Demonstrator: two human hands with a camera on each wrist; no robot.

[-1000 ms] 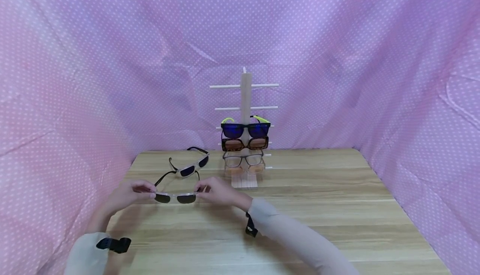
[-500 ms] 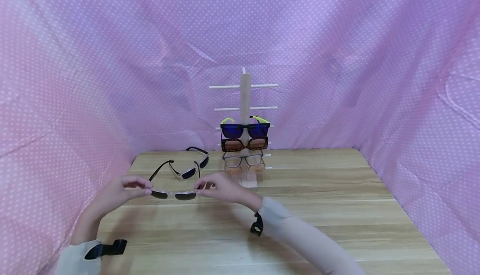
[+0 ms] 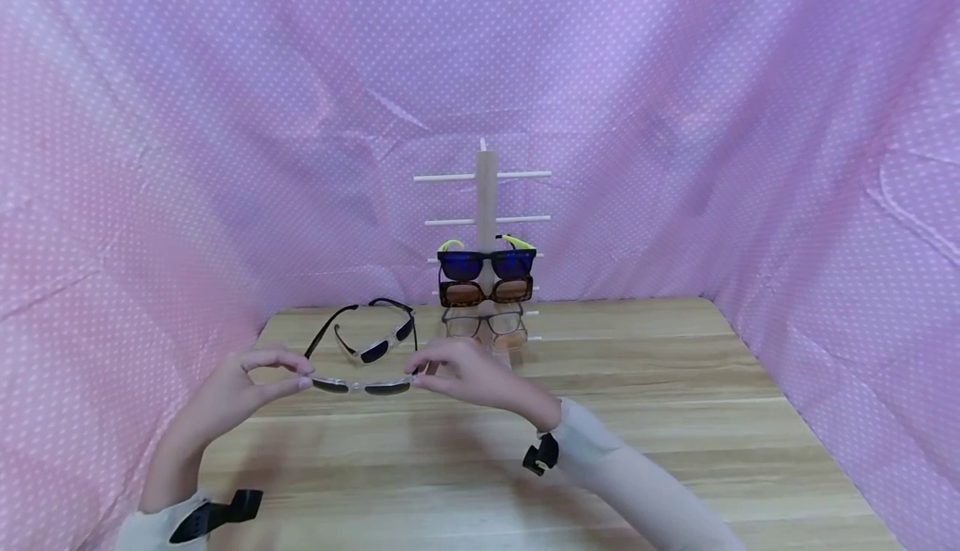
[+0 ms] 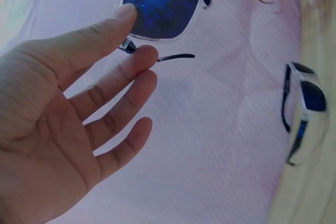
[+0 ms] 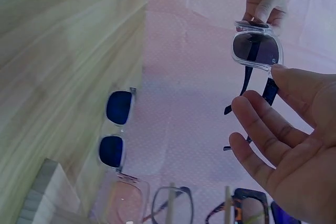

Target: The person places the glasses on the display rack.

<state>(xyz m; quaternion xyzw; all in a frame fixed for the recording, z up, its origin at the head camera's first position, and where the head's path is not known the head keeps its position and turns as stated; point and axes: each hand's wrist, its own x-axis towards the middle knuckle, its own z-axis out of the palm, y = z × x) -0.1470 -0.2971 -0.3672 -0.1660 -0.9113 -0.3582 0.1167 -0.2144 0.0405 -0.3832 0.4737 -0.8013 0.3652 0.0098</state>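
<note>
- Head view: clear-framed sunglasses [image 3: 387, 388] held above the wood-grain tabletop [image 3: 637, 418], left of the display stand [image 3: 486, 192]. Left hand [image 3: 225, 393] pinches one front corner, right hand [image 3: 468, 376] the other. Black temples [image 3: 324, 332] unfolded, pointing away from the person.
- Front looks near level. Judgement: matched pinches at both corners suit this; raise or lower both hands together, or the front will tip.
- Second pair of white-framed sunglasses [image 3: 375, 352] on the tabletop just beyond; the held temples overlap it in this view. Worth giving those tips room so they don't snag.
- Stand's lower rungs carry blue-lensed sunglasses [image 3: 462, 266], tortoiseshell sunglasses [image 3: 461, 294], grey-framed eyeglasses [image 3: 504, 323]. Right hand near the base; best keep knuckles off it.
- Left wrist view: thumb and index finger at the hinge corner, other fingers spread loose. Thumb tip overlaps the dark lens [image 4: 165, 9]; cannot tell whether it presses. Better on the rim, to spare smudges.
- Right wrist view: thumb on the frame corner by the hinge, clear of most of the lens; index finger largely hidden, remaining fingers spread. A light pinch should do; squeezing inward could bow the front or fold a temple.
</note>
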